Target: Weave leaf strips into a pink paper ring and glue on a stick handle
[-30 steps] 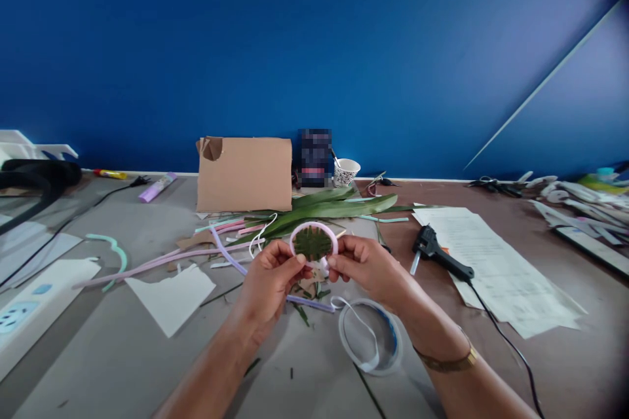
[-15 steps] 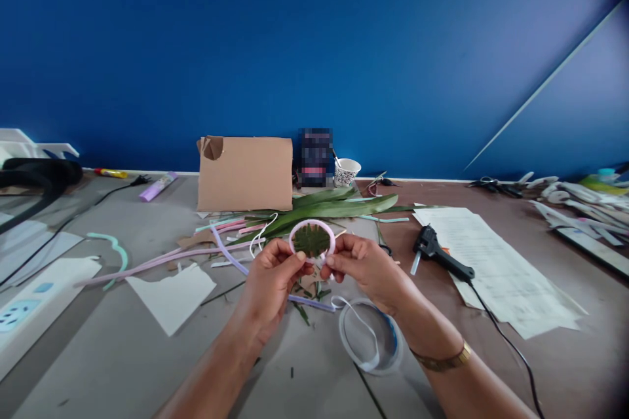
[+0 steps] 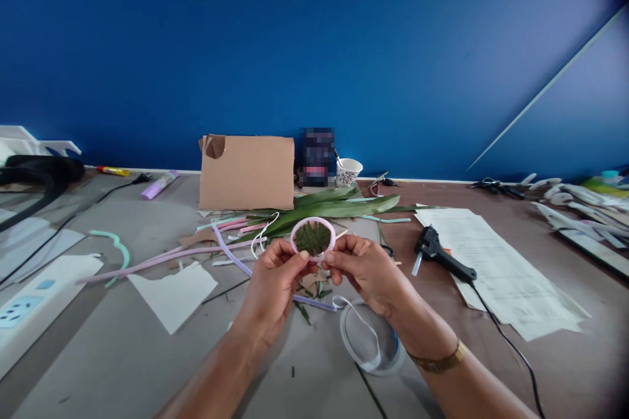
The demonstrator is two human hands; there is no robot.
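A pink-rimmed green disc (image 3: 312,237) is held raised over the worktop (image 3: 122,353), its face turned toward the person. Its lower-left edge is pinched between the thumb and fingers of the left hand (image 3: 276,278), its lower-right edge by those of the right hand (image 3: 367,267). Neither hand is nearer, since the rim is touched by both. No long axis is shown by the round outline, which is held between and just above the fingertips.

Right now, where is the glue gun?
In the head view, the black glue gun lies right of the right hand, its handle overlapping the left edge of the papers.
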